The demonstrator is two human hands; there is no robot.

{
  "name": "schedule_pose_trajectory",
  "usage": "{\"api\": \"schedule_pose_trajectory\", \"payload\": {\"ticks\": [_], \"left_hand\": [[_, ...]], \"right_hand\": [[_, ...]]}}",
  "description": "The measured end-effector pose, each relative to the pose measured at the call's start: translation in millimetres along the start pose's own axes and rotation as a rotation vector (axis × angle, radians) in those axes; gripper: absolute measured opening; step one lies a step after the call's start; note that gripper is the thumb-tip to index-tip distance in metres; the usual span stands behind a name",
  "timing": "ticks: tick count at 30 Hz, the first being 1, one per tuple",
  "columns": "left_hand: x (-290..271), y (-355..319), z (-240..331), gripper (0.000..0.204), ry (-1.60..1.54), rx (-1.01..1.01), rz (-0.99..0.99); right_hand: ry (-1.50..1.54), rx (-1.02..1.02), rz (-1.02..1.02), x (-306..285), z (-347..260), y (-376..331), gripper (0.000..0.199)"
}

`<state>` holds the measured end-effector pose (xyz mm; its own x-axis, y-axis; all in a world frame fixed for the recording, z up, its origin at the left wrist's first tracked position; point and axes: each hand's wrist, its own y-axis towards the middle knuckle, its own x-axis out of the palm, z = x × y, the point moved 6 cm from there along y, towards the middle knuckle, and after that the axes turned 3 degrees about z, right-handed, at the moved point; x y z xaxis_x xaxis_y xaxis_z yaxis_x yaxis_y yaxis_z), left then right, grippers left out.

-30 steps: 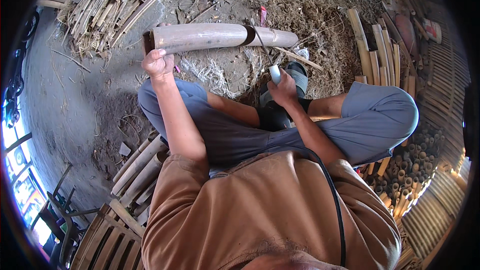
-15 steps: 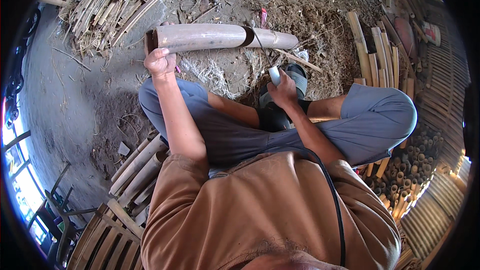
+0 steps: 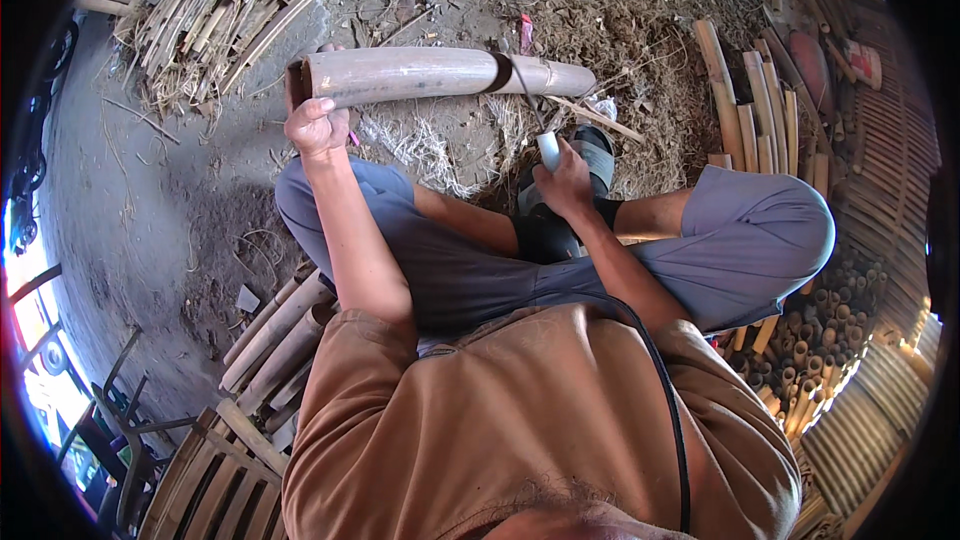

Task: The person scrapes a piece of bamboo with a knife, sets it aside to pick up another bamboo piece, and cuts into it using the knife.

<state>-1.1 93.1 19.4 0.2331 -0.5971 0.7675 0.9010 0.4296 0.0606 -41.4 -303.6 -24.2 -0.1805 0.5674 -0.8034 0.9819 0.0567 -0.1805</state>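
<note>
The thick bamboo length (image 3: 410,75) lies crosswise before me, its left end in my left fingers and the rest running off to their right, with a dark gap across it ahead of my right fingers; my left hand (image 3: 318,127) pinches that end, thumb on the near side, fingertips over the far edge; my right hand (image 3: 566,180) is curled tight round the pale handle of a thin-bladed tool (image 3: 548,150), its blade rising to the gap, though whether it touches I cannot tell; whitish strands (image 3: 430,155) lie between my two hands; a sandal (image 3: 597,155) is just beside my right fingers; split strips (image 3: 235,15) are heaped beyond my left fingers, cut bamboo pieces (image 3: 765,110) well to the right of my right ones.
</note>
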Motion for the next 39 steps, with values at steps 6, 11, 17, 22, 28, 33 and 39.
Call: {"api": "schedule_pose_trajectory", "payload": {"ticks": [6, 11, 17, 22, 28, 33, 39], "left_hand": [[2, -1, -2, 0.069, -0.020, -0.023, -0.005], [7, 2, -2, 0.069, -0.008, -0.006, -0.033], [-5, -1, -1, 0.074, -0.005, -0.014, 0.007], [-6, 2, -7, 0.073, -0.007, -0.021, 0.006], [0, 1, -1, 0.068, -0.041, -0.015, -0.043], [-11, 0, -5, 0.071, -0.025, -0.041, 0.041], [-4, 0, -4, 0.069, -0.051, -0.031, -0.027]], "right_hand": [[-0.092, 0.123, 0.116, 0, 30, 6, 0.050], [-0.063, 0.142, 0.120, 3, 37, 7, 0.052], [0.013, 0.077, -0.033, -8, -7, 2, 0.052], [-0.109, 0.047, 0.189, -1, 30, 8, 0.045], [0.015, 0.225, -0.004, 6, 34, 6, 0.059], [-0.056, 0.052, 0.085, 0, 15, 3, 0.057], [-0.072, 0.187, 0.075, 3, 36, 9, 0.050]]}}
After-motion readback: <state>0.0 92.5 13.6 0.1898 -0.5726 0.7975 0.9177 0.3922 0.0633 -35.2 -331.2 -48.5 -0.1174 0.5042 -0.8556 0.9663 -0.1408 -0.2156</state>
